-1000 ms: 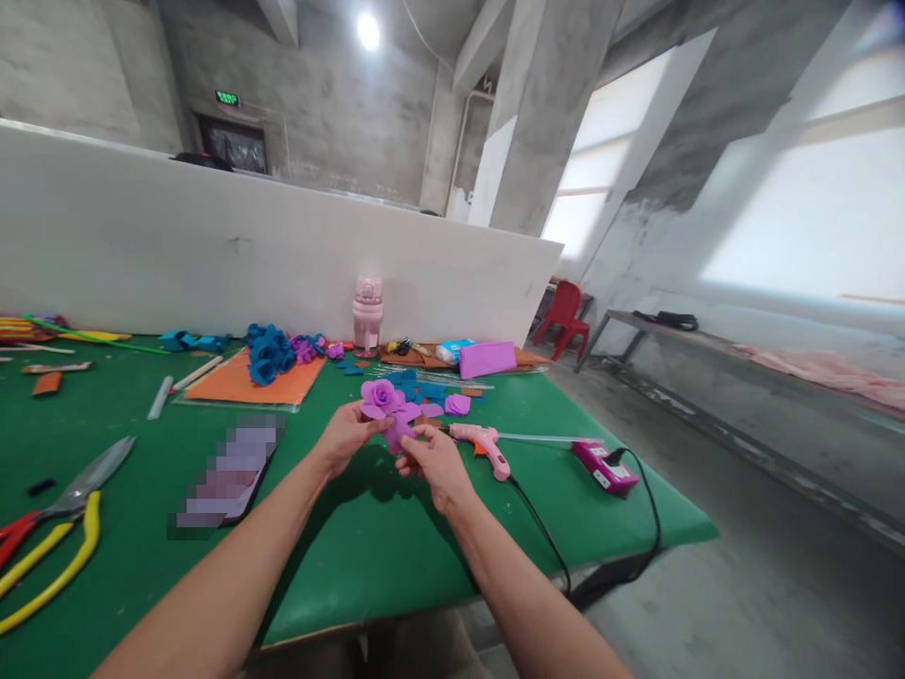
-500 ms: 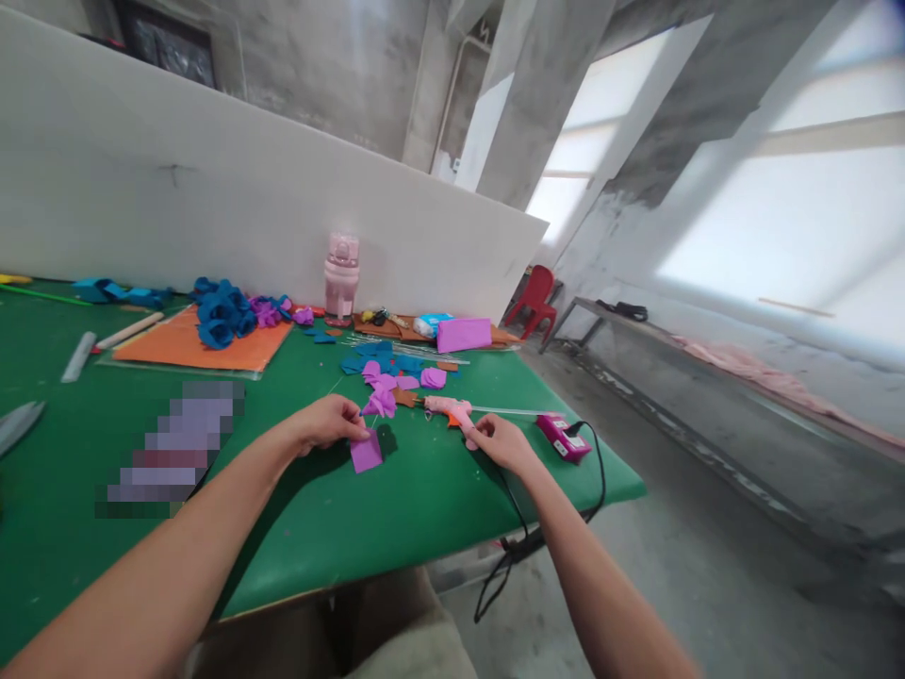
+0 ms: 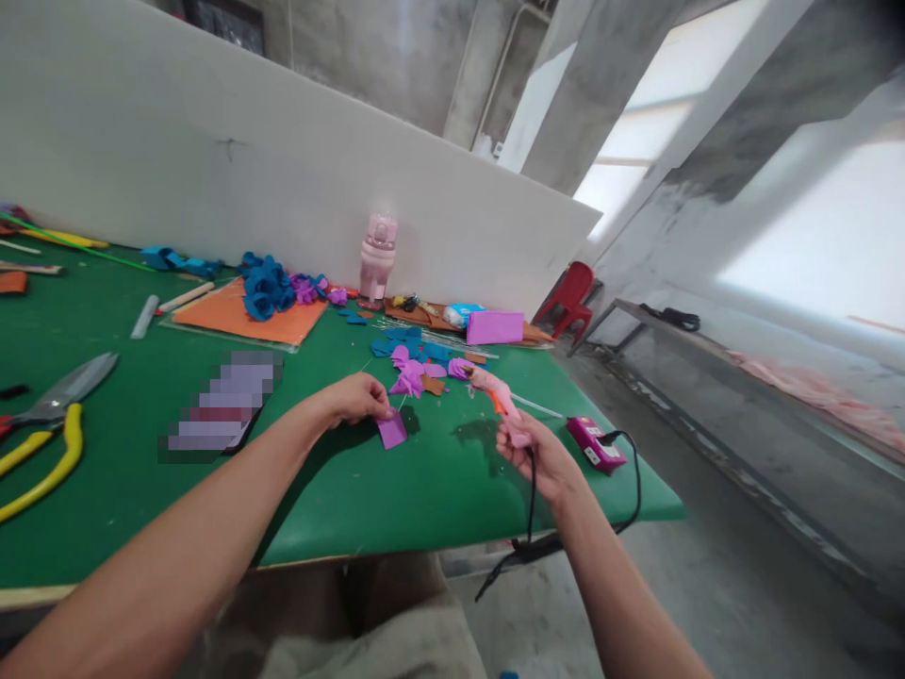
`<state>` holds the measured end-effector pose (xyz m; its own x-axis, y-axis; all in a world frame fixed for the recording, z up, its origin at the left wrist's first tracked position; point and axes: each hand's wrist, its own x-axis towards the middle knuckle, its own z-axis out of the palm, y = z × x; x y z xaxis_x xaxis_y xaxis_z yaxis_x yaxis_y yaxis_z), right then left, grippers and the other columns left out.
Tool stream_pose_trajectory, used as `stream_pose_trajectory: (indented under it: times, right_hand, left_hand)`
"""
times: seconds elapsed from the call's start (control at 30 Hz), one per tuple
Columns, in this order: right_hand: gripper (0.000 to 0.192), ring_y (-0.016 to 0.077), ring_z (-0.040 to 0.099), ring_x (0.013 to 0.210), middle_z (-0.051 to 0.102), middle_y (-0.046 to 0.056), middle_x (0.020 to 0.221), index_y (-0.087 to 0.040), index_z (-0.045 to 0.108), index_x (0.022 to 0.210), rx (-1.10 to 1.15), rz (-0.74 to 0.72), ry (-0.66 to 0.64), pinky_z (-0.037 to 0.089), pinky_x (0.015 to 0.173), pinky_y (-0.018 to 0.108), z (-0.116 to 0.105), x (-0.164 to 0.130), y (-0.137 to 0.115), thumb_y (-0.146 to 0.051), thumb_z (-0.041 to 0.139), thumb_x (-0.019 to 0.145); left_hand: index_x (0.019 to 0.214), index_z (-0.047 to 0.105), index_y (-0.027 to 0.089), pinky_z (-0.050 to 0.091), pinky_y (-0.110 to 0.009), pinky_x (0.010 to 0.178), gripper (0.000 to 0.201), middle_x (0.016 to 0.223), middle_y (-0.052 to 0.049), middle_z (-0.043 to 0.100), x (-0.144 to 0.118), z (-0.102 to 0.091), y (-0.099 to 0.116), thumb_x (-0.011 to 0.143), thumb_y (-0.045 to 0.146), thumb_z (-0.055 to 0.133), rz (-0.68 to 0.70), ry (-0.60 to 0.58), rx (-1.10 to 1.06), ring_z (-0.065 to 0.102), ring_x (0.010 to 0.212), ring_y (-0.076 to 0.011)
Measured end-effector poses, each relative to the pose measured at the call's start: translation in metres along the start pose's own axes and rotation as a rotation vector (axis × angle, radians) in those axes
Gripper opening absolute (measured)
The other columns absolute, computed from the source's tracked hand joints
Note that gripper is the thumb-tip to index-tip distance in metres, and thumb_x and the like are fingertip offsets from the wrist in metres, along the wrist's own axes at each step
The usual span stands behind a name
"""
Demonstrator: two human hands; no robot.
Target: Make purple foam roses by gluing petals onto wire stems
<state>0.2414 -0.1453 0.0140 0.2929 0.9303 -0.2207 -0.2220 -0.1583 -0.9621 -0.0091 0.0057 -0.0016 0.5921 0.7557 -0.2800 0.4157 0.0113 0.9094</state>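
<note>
A purple foam petal [image 3: 391, 430], light and floppy, best pinched at its edge, lies on the green table [image 3: 396, 490] under the left hand [image 3: 357, 398] fingertips' grip; the right hand [image 3: 541, 459] clenches a pink glue gun [image 3: 499, 401] lifted just beside it.

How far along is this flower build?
Done: blue flowers piled on the orange sheet. In hand: right hand lifts the glue gun; left hand pins a purple piece to the mat. Left: loose petals unassembled.
</note>
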Motion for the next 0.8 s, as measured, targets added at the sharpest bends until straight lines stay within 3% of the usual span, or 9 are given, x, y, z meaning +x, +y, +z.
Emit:
stream_pose_trajectory:
  times: [0.07,0.13,0.33,0.5,0.8]
  right_hand:
    - [0.027,0.0077,0.049,0.047,0.054,-0.002,0.06,-0.018,0.059,0.079,0.098,0.101,-0.1,0.045,0.045,0.019,0.007,-0.008,0.004,-0.044,0.061,0.07]
    - [0.031,0.0084,0.046,0.042,0.054,-0.001,0.056,-0.018,0.059,0.076,0.041,0.148,-0.145,0.04,0.039,0.02,0.015,-0.014,0.008,-0.049,0.056,0.074]
    - [0.034,0.0092,0.048,0.042,0.06,0.0,0.057,-0.019,0.056,0.097,-0.305,-0.026,-0.205,0.037,0.041,0.019,0.029,-0.032,0.007,-0.046,0.058,0.077]
    - [0.034,0.0086,0.043,0.04,0.051,-0.005,0.045,-0.019,0.054,0.091,-0.586,-0.1,-0.227,0.034,0.041,0.019,0.041,-0.038,-0.003,-0.051,0.052,0.079]
    - [0.026,0.0095,0.047,0.045,0.052,-0.005,0.054,-0.018,0.052,0.091,-0.918,-0.219,-0.331,0.035,0.045,0.02,0.066,-0.038,-0.009,-0.041,0.041,0.087]
  left_hand:
    - [0.047,0.056,0.017,0.009,-0.023,0.036,0.026,0.034,0.007,0.038,-0.001,0.0,0.001,0.044,0.032,0.076,-0.004,-0.002,0.013,0.022,0.032,-0.0045]
    - [0.047,0.057,0.017,0.01,-0.023,0.036,0.022,0.033,0.006,0.039,-0.001,0.0,0.001,0.046,0.031,0.074,0.001,0.006,0.045,0.022,0.032,-0.0049]
    - [0.043,0.059,0.017,0.022,-0.023,0.042,0.012,0.038,0.004,0.049,0.002,0.0,-0.001,0.047,0.024,0.068,0.141,0.094,0.27,0.036,0.04,-0.0088]
    - [0.044,0.061,0.017,0.026,-0.024,0.046,0.011,0.042,0.003,0.053,0.003,0.0,0.001,0.049,0.024,0.068,0.152,0.109,0.373,0.04,0.045,-0.0104]
    - [0.052,0.062,0.015,0.029,-0.022,0.048,0.01,0.047,0.003,0.053,-0.002,0.0,0.007,0.052,0.024,0.066,0.108,0.078,0.435,0.044,0.05,-0.0098]
